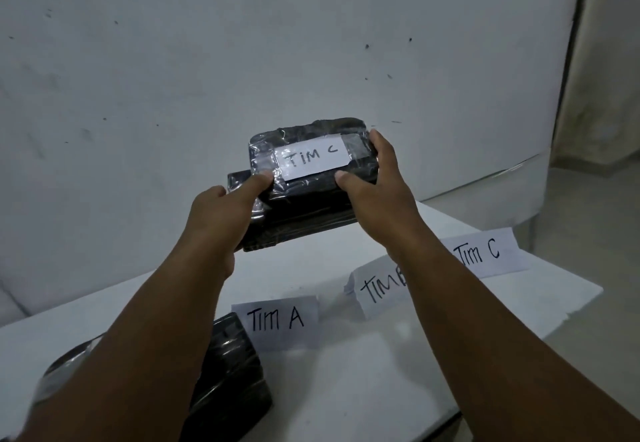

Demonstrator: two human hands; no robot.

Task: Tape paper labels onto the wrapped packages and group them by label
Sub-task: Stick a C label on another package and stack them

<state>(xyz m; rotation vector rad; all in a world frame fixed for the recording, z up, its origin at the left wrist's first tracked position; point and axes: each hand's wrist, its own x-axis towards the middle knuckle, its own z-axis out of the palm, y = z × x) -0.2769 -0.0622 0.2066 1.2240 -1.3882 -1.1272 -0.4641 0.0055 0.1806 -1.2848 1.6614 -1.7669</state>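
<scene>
A black wrapped package (311, 185) with a taped paper label reading "TIM C" (311, 159) rests on top of another black package (294, 227) at the far edge of the white table (346, 372). My left hand (221, 213) presses its thumb on the tape at the label's left end. My right hand (374, 182) grips the top package's right side. A further black wrapped package (228, 369) lies near left, partly hidden by my left forearm. Loose paper sheets read "TIM A" (277, 320), "TIM B" (377, 289), partly covered by my right forearm, and "TIM C" (481, 254).
A pale grey wall rises right behind the table. The table's right edge drops off to a light floor. A doorway or corner shows at the far right.
</scene>
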